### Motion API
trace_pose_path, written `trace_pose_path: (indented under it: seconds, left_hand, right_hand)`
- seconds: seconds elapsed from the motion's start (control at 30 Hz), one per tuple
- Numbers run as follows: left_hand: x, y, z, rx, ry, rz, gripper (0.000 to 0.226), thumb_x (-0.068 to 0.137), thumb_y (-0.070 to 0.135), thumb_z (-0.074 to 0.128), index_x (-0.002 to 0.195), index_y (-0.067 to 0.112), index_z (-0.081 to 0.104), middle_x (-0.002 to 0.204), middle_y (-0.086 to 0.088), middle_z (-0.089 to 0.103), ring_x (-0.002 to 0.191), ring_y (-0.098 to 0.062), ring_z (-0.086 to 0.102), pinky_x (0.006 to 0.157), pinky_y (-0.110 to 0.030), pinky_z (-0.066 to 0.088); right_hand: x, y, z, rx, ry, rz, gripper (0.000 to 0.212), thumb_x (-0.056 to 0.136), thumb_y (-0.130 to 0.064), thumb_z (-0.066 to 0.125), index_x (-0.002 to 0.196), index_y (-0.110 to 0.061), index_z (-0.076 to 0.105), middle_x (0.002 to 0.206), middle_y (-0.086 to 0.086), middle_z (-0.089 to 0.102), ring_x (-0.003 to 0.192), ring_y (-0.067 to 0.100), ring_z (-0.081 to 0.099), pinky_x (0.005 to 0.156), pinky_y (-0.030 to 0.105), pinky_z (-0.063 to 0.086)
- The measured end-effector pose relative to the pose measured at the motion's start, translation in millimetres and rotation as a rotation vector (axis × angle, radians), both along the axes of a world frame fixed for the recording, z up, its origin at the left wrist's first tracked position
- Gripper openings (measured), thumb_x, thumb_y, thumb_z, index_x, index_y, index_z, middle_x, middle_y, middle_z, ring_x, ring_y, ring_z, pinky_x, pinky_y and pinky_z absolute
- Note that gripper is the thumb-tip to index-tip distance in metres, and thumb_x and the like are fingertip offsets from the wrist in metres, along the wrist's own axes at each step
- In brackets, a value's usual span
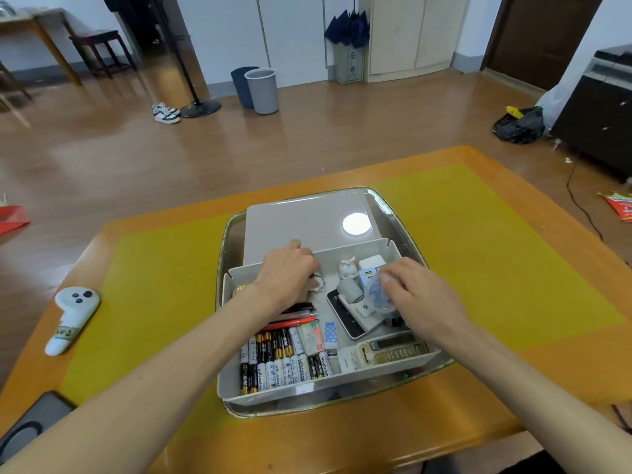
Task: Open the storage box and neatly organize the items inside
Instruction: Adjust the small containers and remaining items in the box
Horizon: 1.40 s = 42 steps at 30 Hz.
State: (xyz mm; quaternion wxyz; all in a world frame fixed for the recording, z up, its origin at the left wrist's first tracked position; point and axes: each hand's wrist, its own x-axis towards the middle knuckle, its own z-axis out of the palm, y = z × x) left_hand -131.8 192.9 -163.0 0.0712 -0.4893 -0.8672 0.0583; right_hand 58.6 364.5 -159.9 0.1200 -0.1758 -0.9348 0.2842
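Storage box [407, 362], lid off, sits in a metal tray [400, 213] on the yellow-topped table [478, 241].

Its grey lid [301, 224] lies just behind it. Inside, largest first: a cream remote [390, 352] marked "Shinco" along the front wall, a dark phone-like slab [345, 316], then rows of batteries [280, 366], several reading "Heybright". The left hand [285, 273] curls over something small and white at the box's back; the right hand [417, 289] pinches a clear bag [376, 292].
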Motion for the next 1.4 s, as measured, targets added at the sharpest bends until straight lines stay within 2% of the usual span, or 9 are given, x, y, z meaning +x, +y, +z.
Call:
trace_pose_path:
  seconds: [0.2,0.37,0.53,0.63,0.77,0.97,1.17,1.33,1.4]
  left_hand:
    - [3,0,-1,0.029,0.028,-0.005,0.030,0.090,0.046,0.066,0.113,0.028,0.068,0.109,0.009,0.065,0.105,-0.019,0.049,0.057,-0.032,0.037]
    - [11,3,4,0.043,0.047,-0.016,0.027,0.093,0.039,0.061,0.111,0.020,0.066,0.110,0.004,0.060,0.105,-0.020,0.049,0.056,-0.033,0.034]
    - [25,30,15,0.124,-0.037,-0.159,0.022,0.096,0.030,0.058,0.116,0.024,0.064,0.114,0.002,0.058,0.104,-0.022,0.054,0.058,-0.037,0.048]
    - [27,47,16,0.006,-0.055,-0.242,0.023,0.098,0.022,0.052,0.118,0.026,0.063,0.112,0.003,0.058,0.104,-0.022,0.057,0.064,-0.038,0.050]
    - [22,53,13,-0.122,0.004,-0.268,0.022,0.096,0.012,0.053,0.111,0.022,0.065,0.114,0.000,0.052,0.107,-0.023,0.053,0.060,-0.039,0.046]
    - [11,46,15,-0.161,0.070,-0.309,0.014,0.086,0.014,0.064,0.098,0.019,0.068,0.116,-0.004,0.046,0.106,-0.023,0.044,0.058,-0.038,0.046]
    - [1,46,24,-0.301,0.058,-0.427,0.018,0.091,0.014,0.062,0.107,0.023,0.064,0.113,0.004,0.059,0.112,-0.019,0.050,0.069,-0.038,0.052]
    - [-1,55,33,-0.386,0.061,-0.480,0.022,0.092,0.010,0.060,0.112,0.019,0.062,0.120,0.000,0.057,0.114,-0.022,0.052,0.068,-0.034,0.045]
    - [-2,57,36,-0.432,0.081,-0.522,0.022,0.093,0.014,0.059,0.114,0.019,0.064,0.119,-0.002,0.057,0.114,-0.025,0.053,0.073,-0.036,0.048]
  right_hand:
    - [4,-6,-2,0.016,-0.008,0.024,0.031,0.106,-0.039,0.032,0.105,-0.029,0.061,0.103,-0.013,0.061,0.088,0.012,0.059,0.078,0.041,0.050]
    - [9,0,0,0.045,0.032,-0.029,0.032,0.106,-0.041,0.030,0.104,-0.030,0.060,0.100,-0.014,0.061,0.085,0.006,0.059,0.071,0.037,0.052]
    - [9,7,0,-0.023,0.089,-0.067,0.032,0.106,-0.038,0.030,0.101,-0.029,0.061,0.096,-0.014,0.060,0.077,0.006,0.060,0.067,0.040,0.052]
    - [8,10,-1,-0.123,0.125,-0.105,0.033,0.105,-0.036,0.032,0.098,-0.027,0.063,0.092,-0.013,0.062,0.079,0.007,0.060,0.070,0.042,0.052]
    - [8,13,-1,-0.200,0.155,-0.104,0.038,0.099,-0.040,0.030,0.094,-0.025,0.064,0.089,-0.009,0.064,0.083,0.009,0.059,0.073,0.043,0.050]
    - [6,16,-6,-0.209,0.173,-0.094,0.035,0.099,-0.042,0.033,0.087,-0.027,0.063,0.083,-0.011,0.062,0.077,0.004,0.057,0.068,0.037,0.049]
    - [6,17,-8,-0.234,0.183,-0.077,0.034,0.099,-0.043,0.035,0.086,-0.029,0.063,0.085,-0.014,0.062,0.079,0.002,0.057,0.067,0.033,0.048]
    - [6,18,-7,-0.291,0.211,-0.058,0.032,0.097,-0.043,0.038,0.088,-0.031,0.066,0.085,-0.014,0.064,0.080,0.002,0.058,0.065,0.032,0.045]
    - [7,19,-7,-0.310,0.216,-0.051,0.030,0.098,-0.041,0.040,0.091,-0.031,0.067,0.085,-0.015,0.064,0.081,0.000,0.058,0.064,0.029,0.040]
